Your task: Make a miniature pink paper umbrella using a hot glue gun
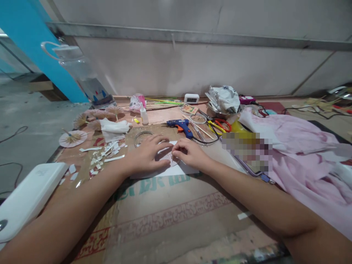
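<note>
My left hand [148,154] lies flat, fingers spread, pressing on a white sheet of paper [180,170] that rests on the cardboard [165,205]. My right hand [188,152] is beside it, fingertips pinched on a small pale pink paper piece [168,157] lying on the sheet. What the pinch holds beyond that is hidden by the fingers. A blue and orange glue gun [180,126] lies just beyond my right hand.
Paper scraps [106,156] and small paper parasols [73,137] lie to the left, near a white glue bottle [144,115]. Scissors [220,125], skewers, a tape roll [141,137] and pink cloth [297,146] sit right. A white device [30,194] lies near left.
</note>
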`<state>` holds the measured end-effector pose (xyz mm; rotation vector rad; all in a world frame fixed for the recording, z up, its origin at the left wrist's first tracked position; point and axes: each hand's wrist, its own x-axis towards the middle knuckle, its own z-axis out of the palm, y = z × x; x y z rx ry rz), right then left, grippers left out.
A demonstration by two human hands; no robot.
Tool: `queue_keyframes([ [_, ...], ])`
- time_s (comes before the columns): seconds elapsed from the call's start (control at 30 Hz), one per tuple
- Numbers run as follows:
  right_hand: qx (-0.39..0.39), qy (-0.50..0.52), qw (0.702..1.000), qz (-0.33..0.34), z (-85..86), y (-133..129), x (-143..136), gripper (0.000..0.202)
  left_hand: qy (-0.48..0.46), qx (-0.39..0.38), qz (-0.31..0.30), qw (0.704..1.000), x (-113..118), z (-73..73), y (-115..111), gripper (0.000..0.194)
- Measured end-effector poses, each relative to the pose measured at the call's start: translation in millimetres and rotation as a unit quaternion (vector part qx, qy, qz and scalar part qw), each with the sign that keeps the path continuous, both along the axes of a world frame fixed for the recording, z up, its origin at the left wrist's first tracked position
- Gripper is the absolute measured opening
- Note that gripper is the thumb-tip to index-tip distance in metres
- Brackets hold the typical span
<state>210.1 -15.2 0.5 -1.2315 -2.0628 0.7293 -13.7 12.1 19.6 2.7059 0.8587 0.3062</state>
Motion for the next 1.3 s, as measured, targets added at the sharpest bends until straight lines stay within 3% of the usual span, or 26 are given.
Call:
queue_keyframes([
  [0.43, -0.012, 0.009, 1.000, -0.007, -1.8, 0.4, 1.3, 0.012, 0.000, 0.023, -0.021, 1.000, 2.8, -3.5, -2.1, 0.048],
  [0.63, -0.008, 0.011, 1.000, -0.011, -0.9, 0.3, 1.1, 0.012, 0.005, 0.016, -0.021, 1.000, 4.0, -2.4, -2.1, 0.057],
  [1.3, 0.009, -0.018, 1.000, 0.019, -2.5, 2.2, -1.5, 0.014, -0.003, 0.015, -0.023, 1.000, 5.6, -4.0, -1.0, 0.039],
])
